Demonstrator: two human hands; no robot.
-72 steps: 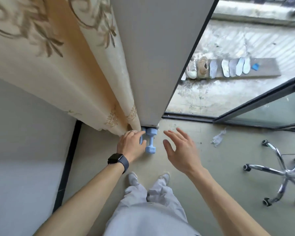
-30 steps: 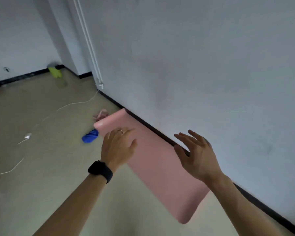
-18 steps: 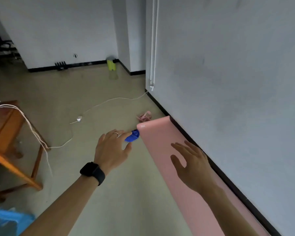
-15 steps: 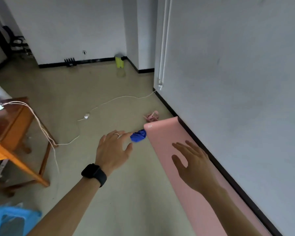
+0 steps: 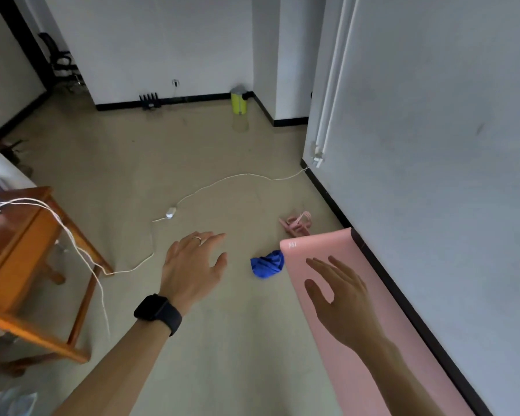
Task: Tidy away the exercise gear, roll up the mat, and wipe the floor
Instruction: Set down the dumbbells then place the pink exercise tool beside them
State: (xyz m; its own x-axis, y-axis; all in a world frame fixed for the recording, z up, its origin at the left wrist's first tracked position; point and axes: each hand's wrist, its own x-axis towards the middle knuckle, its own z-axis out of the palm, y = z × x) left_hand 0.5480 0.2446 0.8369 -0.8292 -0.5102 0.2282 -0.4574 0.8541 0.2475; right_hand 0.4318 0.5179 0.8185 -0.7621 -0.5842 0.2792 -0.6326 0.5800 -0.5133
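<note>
Pink and matte, the exercise mat (image 5: 373, 340) lies unrolled flat on the floor, a long strip whose right edge runs along the black skirting of the grey wall (image 5: 433, 145). Its far end is a straight cut edge with a small pale logo in the corner. Touching the mat's left edge near that end is a crumpled blue cloth (image 5: 267, 263), soft and bunched into a lump. Just beyond the mat's end lies a tangled pink item (image 5: 297, 223), too small to identify.

The right hand (image 5: 339, 298) hovers over the mat, palm down, fingers spread wide, holding nothing. The left hand (image 5: 192, 265), with a ring and a black smartwatch (image 5: 158, 313) on the wrist, is held over bare floor with fingers loosely spread and empty.

The floor (image 5: 222, 355) is smooth, dull beige, and open between the mat and a glossy orange-brown wooden table (image 5: 21, 259) at the left. A thin white cable (image 5: 237, 177) snakes across the floor from the wall to the table. A yellow bin (image 5: 238, 101) stands in the far corner.
</note>
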